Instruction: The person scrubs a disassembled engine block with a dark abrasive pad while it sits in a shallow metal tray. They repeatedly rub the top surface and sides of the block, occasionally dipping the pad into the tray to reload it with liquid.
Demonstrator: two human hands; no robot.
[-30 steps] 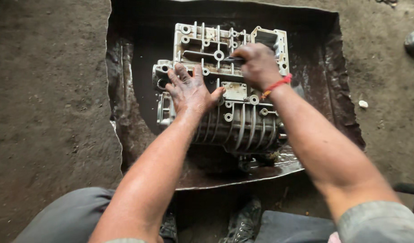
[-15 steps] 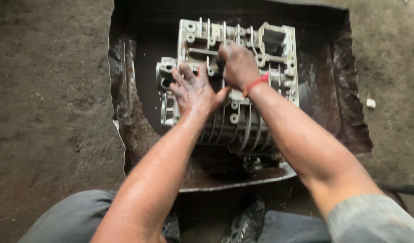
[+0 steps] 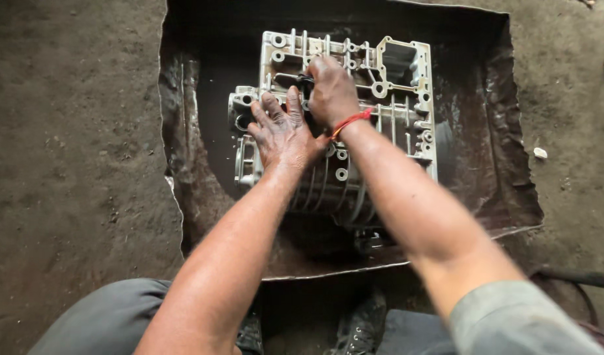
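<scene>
A grey ribbed metal engine casing point(image 3: 380, 112) lies in a dark, oily sheet-metal tray point(image 3: 183, 151) on the ground. My left hand point(image 3: 282, 131) rests flat on the casing's left side, fingers spread, holding nothing. My right hand point(image 3: 329, 89), with a red thread at the wrist, is closed around a small dark tool point(image 3: 303, 79) whose tip pokes out to the left onto the casing's upper ribs. Both hands are smeared with grease and sit close together.
Bare dirt floor point(image 3: 72, 164) surrounds the tray. A small white stone point(image 3: 540, 152) lies to the right. My dark shoes point(image 3: 357, 325) and grey trouser knees are at the bottom edge. A dark rod point(image 3: 578, 276) lies at the lower right.
My right hand with the tool has slid left across the casing's top, from the upper right area to beside my left hand. The left hand has stayed put.
</scene>
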